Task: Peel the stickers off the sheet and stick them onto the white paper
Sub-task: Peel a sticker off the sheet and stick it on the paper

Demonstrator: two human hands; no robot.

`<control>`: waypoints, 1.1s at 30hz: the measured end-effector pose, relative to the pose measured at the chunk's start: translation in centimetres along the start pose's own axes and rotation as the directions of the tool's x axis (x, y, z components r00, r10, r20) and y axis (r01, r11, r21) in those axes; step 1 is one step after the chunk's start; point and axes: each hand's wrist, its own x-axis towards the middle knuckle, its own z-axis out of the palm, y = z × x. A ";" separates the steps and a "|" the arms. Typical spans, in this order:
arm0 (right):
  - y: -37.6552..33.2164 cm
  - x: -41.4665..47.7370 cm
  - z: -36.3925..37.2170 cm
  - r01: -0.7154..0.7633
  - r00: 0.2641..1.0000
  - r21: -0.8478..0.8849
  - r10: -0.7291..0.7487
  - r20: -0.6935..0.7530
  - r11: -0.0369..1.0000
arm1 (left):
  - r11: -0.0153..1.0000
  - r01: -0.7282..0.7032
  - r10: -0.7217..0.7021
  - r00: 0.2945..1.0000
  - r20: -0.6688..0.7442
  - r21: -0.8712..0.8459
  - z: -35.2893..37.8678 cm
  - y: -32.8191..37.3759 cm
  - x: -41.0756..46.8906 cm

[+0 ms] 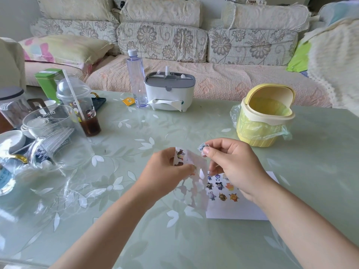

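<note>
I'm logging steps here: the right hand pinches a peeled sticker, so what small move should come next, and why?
Probably lower the right hand to the bare lower part of the white paper and press the sticker down: it is free of the sheet that the left hand holds.

Table (136, 191): pale green, leaf pattern. Near right: white paper (239, 210), flat. Far right: yellow bin (262, 117). Far ctr: tissue box (169, 92); clear bottle (137, 82) and orange sachet (128, 101) just left of it. Left: domed cup (81, 105) w/ straw, glass jug (56, 136).
</note>
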 end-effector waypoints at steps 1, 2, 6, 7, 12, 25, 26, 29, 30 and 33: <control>-0.1 0.0 -0.1 -0.008 1.000 0.019 0.007 0.010 1.000 | 0.999 -0.005 0.007 0.999 -0.031 0.044 0.0 -0.1 0.0; -0.1 0.0 -0.1 -0.022 1.000 0.041 0.021 0.022 0.999 | 0.990 -0.010 0.019 0.998 -0.066 0.140 0.1 -0.4 0.2; -0.5 -0.1 -0.6 -0.130 0.989 0.092 0.122 0.083 0.987 | 0.788 -0.182 0.353 0.917 -0.188 0.588 0.4 -1.3 0.3; -0.5 -0.1 -0.8 -0.148 0.986 0.080 0.141 0.094 0.986 | 0.771 -0.270 0.442 0.879 -0.179 0.576 0.5 -1.2 0.3; -0.4 -0.4 -1.8 -0.138 0.977 -0.146 0.159 0.142 0.980 | 0.946 -0.289 0.302 0.950 -0.075 0.145 1.4 0.2 0.2; 0.1 -1.3 -4.7 -0.279 0.960 0.096 0.278 0.025 0.956 | 0.926 -0.042 -0.018 0.988 -0.154 -0.375 6.8 1.5 -0.3; 0.2 -1.4 -5.0 -0.279 0.960 0.116 0.278 0.026 0.953 | 0.908 -0.016 -0.044 0.990 -0.132 -0.419 7.1 1.6 -0.3; 0.5 -1.7 -5.6 -0.240 0.970 0.108 0.241 0.008 0.965 | 0.867 0.030 -0.072 0.995 -0.066 -0.498 7.9 1.9 -0.4; 0.7 -1.7 -5.8 -0.227 0.974 0.099 0.229 -0.007 0.969 | 0.864 0.034 -0.069 0.996 -0.051 -0.503 8.3 2.0 -0.5; 0.8 -1.8 -6.4 -0.215 0.974 0.093 0.221 -0.054 0.972 | 0.858 0.034 -0.048 0.999 -0.014 -0.513 9.3 2.5 -0.7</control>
